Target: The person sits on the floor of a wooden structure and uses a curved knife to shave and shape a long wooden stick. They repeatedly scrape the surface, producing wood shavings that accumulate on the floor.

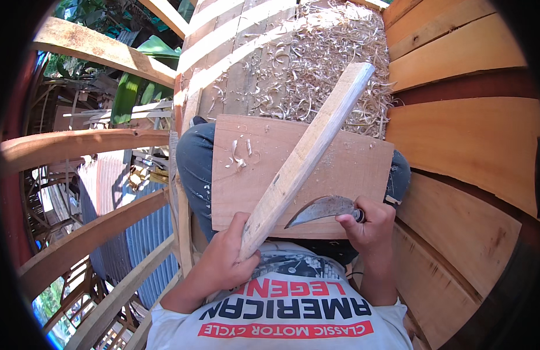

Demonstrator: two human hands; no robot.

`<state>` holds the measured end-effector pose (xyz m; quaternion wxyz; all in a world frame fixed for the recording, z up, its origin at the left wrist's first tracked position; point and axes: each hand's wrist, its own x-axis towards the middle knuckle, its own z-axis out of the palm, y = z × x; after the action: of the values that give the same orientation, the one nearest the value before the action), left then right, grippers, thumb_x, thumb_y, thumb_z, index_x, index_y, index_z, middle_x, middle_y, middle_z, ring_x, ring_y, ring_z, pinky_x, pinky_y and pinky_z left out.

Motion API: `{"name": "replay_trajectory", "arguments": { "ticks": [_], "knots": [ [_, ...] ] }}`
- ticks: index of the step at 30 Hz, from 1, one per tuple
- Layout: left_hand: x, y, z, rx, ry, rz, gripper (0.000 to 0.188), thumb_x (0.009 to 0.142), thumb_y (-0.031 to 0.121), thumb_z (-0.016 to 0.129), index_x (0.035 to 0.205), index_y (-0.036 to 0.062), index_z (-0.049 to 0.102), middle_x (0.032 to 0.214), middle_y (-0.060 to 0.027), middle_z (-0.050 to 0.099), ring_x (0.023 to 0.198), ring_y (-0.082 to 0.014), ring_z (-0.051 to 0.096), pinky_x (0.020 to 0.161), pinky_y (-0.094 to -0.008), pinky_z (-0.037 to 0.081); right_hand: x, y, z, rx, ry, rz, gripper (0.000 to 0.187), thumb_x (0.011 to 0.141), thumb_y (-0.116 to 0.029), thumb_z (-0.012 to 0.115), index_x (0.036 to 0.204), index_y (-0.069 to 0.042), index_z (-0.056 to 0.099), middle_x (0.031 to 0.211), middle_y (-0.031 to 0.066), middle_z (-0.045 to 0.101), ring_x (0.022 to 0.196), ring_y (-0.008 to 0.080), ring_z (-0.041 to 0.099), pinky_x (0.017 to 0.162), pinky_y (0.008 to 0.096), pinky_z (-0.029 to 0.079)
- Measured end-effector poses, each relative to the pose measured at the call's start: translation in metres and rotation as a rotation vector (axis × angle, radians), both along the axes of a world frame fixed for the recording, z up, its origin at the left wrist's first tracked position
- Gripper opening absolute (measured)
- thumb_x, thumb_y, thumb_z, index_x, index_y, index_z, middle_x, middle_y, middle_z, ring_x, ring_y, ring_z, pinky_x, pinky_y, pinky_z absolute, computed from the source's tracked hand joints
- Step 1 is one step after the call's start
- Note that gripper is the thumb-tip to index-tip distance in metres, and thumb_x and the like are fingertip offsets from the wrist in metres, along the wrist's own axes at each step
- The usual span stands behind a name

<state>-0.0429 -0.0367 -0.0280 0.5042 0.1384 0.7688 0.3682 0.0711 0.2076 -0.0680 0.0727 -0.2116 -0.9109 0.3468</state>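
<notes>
My left hand (228,256) is closed round the near end of a long squared wooden stick (302,157), which slants up and away to the right. In my right hand (369,224) is the dark handle of a curved knife (322,210); its blade points left, close to the stick's near part. I cannot tell whether the blade touches the wood. Beneath both lies a flat wooden board (246,175) across my lap, with a few curled shavings (239,156) on its left side.
Many wood shavings (322,58) cover the plank floor (235,87) ahead. A wall of overlapping planks (462,146) stands close on the right. To the left runs an open railing of wooden bars (95,146), with corrugated metal sheets (147,239) below and green leaves (127,96) beyond.
</notes>
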Motion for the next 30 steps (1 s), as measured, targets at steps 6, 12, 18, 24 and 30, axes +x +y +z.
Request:
{"name": "replay_trajectory", "arguments": {
  "ticks": [6,12,18,24,30],
  "knots": [
    [-0.001,0.006,0.004,0.109,0.045,-0.109,0.058,0.075,0.008,0.059,0.128,0.0007,0.037,0.095,-0.0300,0.062,0.090,-0.0445,0.064,0.079,-0.0415,0.049,-0.011,-0.004,-0.005,0.139,0.062,0.036,0.066,0.069,-0.067,0.070,0.051,-0.007,0.051,0.044,0.0076,0.045,0.038,0.0249,0.050,0.038,0.0339,0.036],
    [-0.001,0.014,0.016,-0.007,-0.120,-0.078,0.058,0.076,0.008,0.057,0.129,-0.0005,0.036,0.092,-0.0296,0.062,0.086,-0.0443,0.064,0.077,-0.0416,0.049,-0.012,0.009,-0.006,0.254,0.087,0.010,0.068,0.064,-0.071,0.070,0.050,-0.007,0.050,0.043,0.0068,0.043,0.038,0.0239,0.049,0.038,0.0329,0.036],
    [0.004,0.007,0.011,0.048,-0.021,-0.089,0.055,0.074,0.004,0.056,0.125,-0.0008,0.038,0.081,-0.0220,0.059,0.071,-0.0331,0.064,0.066,-0.0376,0.048,-0.016,0.019,-0.005,0.262,0.113,-0.036,0.069,0.063,-0.071,0.071,0.050,-0.007,0.048,0.044,0.0065,0.042,0.038,0.0231,0.047,0.039,0.0326,0.035],
    [0.004,0.006,0.011,0.061,-0.013,-0.074,0.053,0.073,0.003,0.057,0.123,-0.0007,0.039,0.078,-0.0195,0.059,0.069,-0.0283,0.064,0.065,-0.0358,0.047,-0.020,0.028,-0.006,0.296,0.136,-0.077,0.070,0.063,-0.071,0.070,0.051,-0.006,0.047,0.044,0.0066,0.042,0.038,0.0232,0.045,0.039,0.0327,0.034],
    [0.002,0.005,0.014,0.037,0.024,-0.040,0.052,0.073,0.003,0.057,0.122,-0.0002,0.040,0.078,-0.0189,0.058,0.068,-0.0273,0.063,0.064,-0.0353,0.047,-0.027,0.032,-0.007,0.311,0.139,-0.114,0.069,0.066,-0.069,0.070,0.053,-0.005,0.047,0.046,0.0076,0.043,0.040,0.0242,0.046,0.040,0.0336,0.034]
  ]
}}
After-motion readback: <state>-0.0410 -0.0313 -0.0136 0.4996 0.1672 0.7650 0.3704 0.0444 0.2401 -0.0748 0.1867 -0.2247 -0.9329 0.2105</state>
